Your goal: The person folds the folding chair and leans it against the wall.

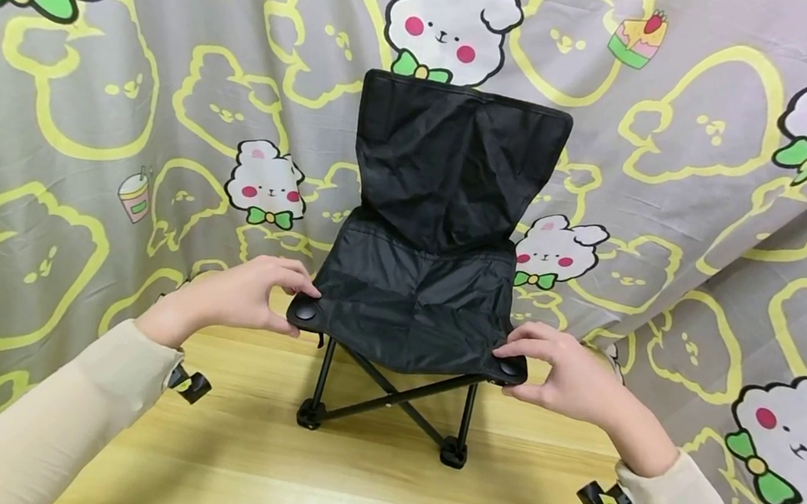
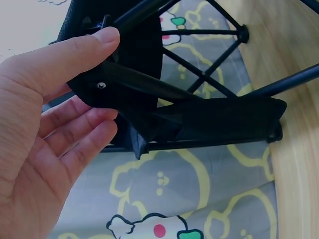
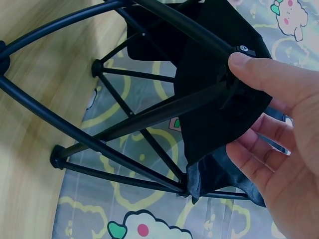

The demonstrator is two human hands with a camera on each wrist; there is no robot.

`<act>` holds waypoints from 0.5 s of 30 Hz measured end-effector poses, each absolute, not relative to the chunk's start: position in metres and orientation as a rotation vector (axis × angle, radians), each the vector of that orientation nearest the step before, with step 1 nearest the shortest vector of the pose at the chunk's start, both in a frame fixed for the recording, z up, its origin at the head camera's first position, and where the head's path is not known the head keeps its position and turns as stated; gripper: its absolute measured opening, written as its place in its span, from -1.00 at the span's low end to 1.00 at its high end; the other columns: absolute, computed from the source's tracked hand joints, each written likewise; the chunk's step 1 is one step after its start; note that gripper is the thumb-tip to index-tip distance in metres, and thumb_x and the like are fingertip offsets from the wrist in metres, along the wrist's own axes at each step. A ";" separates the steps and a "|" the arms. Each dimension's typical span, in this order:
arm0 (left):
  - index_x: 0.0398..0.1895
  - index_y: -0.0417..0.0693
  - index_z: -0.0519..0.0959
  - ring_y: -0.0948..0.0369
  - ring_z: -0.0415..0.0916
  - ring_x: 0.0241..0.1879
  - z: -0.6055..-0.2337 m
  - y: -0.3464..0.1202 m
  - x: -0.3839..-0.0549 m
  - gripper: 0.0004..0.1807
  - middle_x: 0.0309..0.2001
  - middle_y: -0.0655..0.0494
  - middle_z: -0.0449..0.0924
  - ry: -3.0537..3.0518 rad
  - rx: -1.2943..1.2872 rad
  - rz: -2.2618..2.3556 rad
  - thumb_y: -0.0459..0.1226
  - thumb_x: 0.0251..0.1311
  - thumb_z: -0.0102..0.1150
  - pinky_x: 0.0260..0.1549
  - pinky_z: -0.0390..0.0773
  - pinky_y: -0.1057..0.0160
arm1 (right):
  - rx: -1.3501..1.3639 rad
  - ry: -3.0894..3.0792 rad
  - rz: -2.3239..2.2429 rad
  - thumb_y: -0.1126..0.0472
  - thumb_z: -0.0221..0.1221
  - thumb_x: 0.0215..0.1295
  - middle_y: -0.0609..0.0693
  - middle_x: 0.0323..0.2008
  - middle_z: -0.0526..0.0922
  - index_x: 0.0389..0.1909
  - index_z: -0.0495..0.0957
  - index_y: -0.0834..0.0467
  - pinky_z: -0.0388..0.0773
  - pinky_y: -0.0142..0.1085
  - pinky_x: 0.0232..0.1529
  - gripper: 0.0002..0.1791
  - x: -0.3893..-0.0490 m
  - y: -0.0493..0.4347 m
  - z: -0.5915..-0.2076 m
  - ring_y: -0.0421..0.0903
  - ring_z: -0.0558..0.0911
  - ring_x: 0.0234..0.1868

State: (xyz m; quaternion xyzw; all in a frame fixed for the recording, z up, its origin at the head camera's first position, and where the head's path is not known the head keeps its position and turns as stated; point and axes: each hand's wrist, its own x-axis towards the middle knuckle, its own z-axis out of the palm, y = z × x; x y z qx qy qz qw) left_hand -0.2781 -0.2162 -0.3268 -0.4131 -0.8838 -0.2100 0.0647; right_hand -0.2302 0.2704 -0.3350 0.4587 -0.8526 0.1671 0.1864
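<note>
A small black folding chair (image 1: 418,287) stands unfolded, its backrest (image 1: 455,166) upright and its crossed metal legs (image 1: 388,401) spread. My left hand (image 1: 247,292) pinches the seat's front left corner, fingers on top and thumb underneath. At the front right corner my right hand (image 1: 570,373) grips the fabric in the same way. In the left wrist view the thumb (image 2: 84,52) lies by the frame tube under the corner, near a screw. The right wrist view shows the other thumb (image 3: 271,74) against the tube end, with the fingers curled over the seat edge.
The chair's feet stand on a light wood-grain surface (image 1: 344,488). Behind it and at both sides hangs a grey curtain (image 1: 204,93) printed with cartoon rabbits and yellow outlines. Small black devices (image 1: 189,384) are strapped at both wrists.
</note>
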 end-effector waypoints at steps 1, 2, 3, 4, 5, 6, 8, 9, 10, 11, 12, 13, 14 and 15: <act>0.09 -0.05 0.79 0.11 0.75 -0.02 -0.327 -0.216 -0.278 -0.46 -0.04 0.19 0.72 -2.664 -1.245 -0.633 -0.23 -0.01 0.77 0.09 0.75 -0.03 | 1.288 -2.406 0.465 0.33 0.72 -0.13 -0.14 -0.10 0.70 -0.03 0.84 0.03 0.72 -0.17 -0.12 -0.46 -0.230 0.270 -0.335 -0.18 0.68 -0.14; 0.08 -0.06 0.79 0.12 0.75 -0.02 -0.327 -0.216 -0.278 -0.47 -0.03 0.19 0.73 -2.659 -1.246 -0.633 -0.24 -0.01 0.77 0.08 0.75 -0.03 | 1.283 -2.411 0.462 0.32 0.72 -0.13 -0.14 -0.10 0.70 -0.03 0.83 0.03 0.72 -0.17 -0.12 -0.46 -0.230 0.270 -0.335 -0.17 0.67 -0.14; 0.08 -0.05 0.79 0.12 0.74 -0.02 -0.328 -0.216 -0.278 -0.47 -0.03 0.19 0.72 -2.657 -1.247 -0.630 -0.24 -0.01 0.77 0.08 0.75 -0.03 | 1.279 -2.416 0.456 0.32 0.72 -0.12 -0.13 -0.09 0.70 -0.03 0.83 0.03 0.72 -0.16 -0.12 -0.46 -0.230 0.270 -0.335 -0.17 0.67 -0.14; 0.08 -0.05 0.79 0.13 0.73 -0.03 -0.328 -0.217 -0.278 -0.47 -0.04 0.20 0.72 -2.656 -1.247 -0.628 -0.24 -0.01 0.77 0.08 0.75 -0.03 | 1.274 -2.421 0.453 0.32 0.72 -0.12 -0.13 -0.09 0.70 -0.03 0.83 0.03 0.72 -0.16 -0.12 -0.46 -0.230 0.270 -0.335 -0.17 0.67 -0.13; 0.08 -0.05 0.79 0.14 0.73 -0.03 -0.329 -0.217 -0.277 -0.47 -0.04 0.21 0.72 -2.657 -1.245 -0.629 -0.24 -0.01 0.77 0.08 0.74 -0.03 | 1.268 -2.425 0.450 0.31 0.73 -0.12 -0.13 -0.09 0.69 -0.02 0.83 0.03 0.72 -0.17 -0.12 -0.46 -0.229 0.270 -0.335 -0.17 0.67 -0.13; 0.08 -0.04 0.79 0.15 0.72 -0.03 -0.329 -0.216 -0.277 -0.47 -0.04 0.22 0.72 -2.659 -1.242 -0.628 -0.24 0.00 0.77 0.08 0.74 -0.02 | 1.264 -2.428 0.448 0.31 0.73 -0.12 -0.13 -0.09 0.69 -0.03 0.83 0.03 0.71 -0.17 -0.12 -0.46 -0.229 0.270 -0.336 -0.17 0.66 -0.13; 0.09 -0.03 0.79 0.16 0.71 -0.04 -0.330 -0.216 -0.277 -0.48 -0.06 0.25 0.70 -2.656 -1.242 -0.624 -0.22 0.01 0.76 0.07 0.73 -0.02 | 1.252 -2.429 0.443 0.31 0.73 -0.12 -0.14 -0.10 0.69 -0.03 0.82 0.03 0.71 -0.18 -0.12 -0.46 -0.228 0.270 -0.336 -0.17 0.66 -0.14; 0.09 -0.02 0.80 0.17 0.71 -0.04 -0.330 -0.216 -0.277 -0.48 -0.08 0.27 0.70 -2.653 -1.242 -0.620 -0.21 0.01 0.76 0.06 0.73 -0.01 | 1.247 -2.425 0.442 0.31 0.73 -0.12 -0.14 -0.11 0.69 -0.03 0.82 0.04 0.71 -0.19 -0.12 -0.46 -0.228 0.270 -0.336 -0.18 0.66 -0.14; 0.08 -0.02 0.80 0.18 0.72 -0.05 -0.330 -0.216 -0.277 -0.48 -0.10 0.28 0.69 -2.647 -1.242 -0.619 -0.21 0.01 0.77 0.06 0.73 -0.01 | 1.242 -2.419 0.446 0.31 0.73 -0.13 -0.14 -0.11 0.69 -0.04 0.82 0.04 0.70 -0.20 -0.13 -0.46 -0.228 0.270 -0.337 -0.18 0.65 -0.15; 0.08 -0.03 0.81 0.18 0.72 -0.06 -0.330 -0.216 -0.277 -0.48 -0.13 0.29 0.68 -2.638 -1.244 -0.615 -0.20 0.00 0.77 0.04 0.74 0.00 | 1.236 -2.412 0.447 0.31 0.73 -0.14 -0.14 -0.12 0.69 -0.05 0.82 0.05 0.70 -0.20 -0.14 -0.46 -0.228 0.270 -0.337 -0.18 0.65 -0.16; 0.07 -0.03 0.82 0.19 0.71 -0.08 -0.330 -0.216 -0.278 -0.48 -0.15 0.30 0.67 -2.628 -1.247 -0.607 -0.19 0.00 0.77 0.03 0.74 0.01 | 1.231 -2.402 0.450 0.31 0.74 -0.15 -0.14 -0.13 0.69 -0.05 0.83 0.06 0.70 -0.20 -0.14 -0.46 -0.227 0.270 -0.337 -0.18 0.65 -0.17; 0.07 -0.04 0.82 0.20 0.71 -0.11 -0.330 -0.215 -0.278 -0.48 -0.18 0.31 0.66 -2.618 -1.252 -0.603 -0.18 -0.01 0.78 0.01 0.74 0.02 | 1.225 -2.393 0.451 0.31 0.74 -0.17 -0.13 -0.14 0.70 -0.06 0.83 0.07 0.71 -0.20 -0.15 -0.46 -0.227 0.270 -0.337 -0.18 0.66 -0.18; 0.06 -0.04 0.83 0.21 0.70 -0.12 -0.331 -0.215 -0.278 -0.47 -0.20 0.32 0.65 -2.608 -1.256 -0.599 -0.18 -0.03 0.79 0.00 0.75 0.04 | 1.221 -2.384 0.454 0.32 0.74 -0.18 -0.13 -0.15 0.70 -0.07 0.83 0.08 0.71 -0.20 -0.16 -0.46 -0.227 0.270 -0.337 -0.17 0.66 -0.18; 0.06 -0.05 0.84 0.23 0.69 -0.14 -0.331 -0.215 -0.278 -0.47 -0.23 0.34 0.63 -2.600 -1.262 -0.594 -0.18 -0.03 0.79 -0.02 0.75 0.05 | 1.216 -2.375 0.454 0.32 0.75 -0.19 -0.12 -0.16 0.70 -0.08 0.83 0.09 0.71 -0.19 -0.17 -0.46 -0.226 0.270 -0.337 -0.16 0.66 -0.19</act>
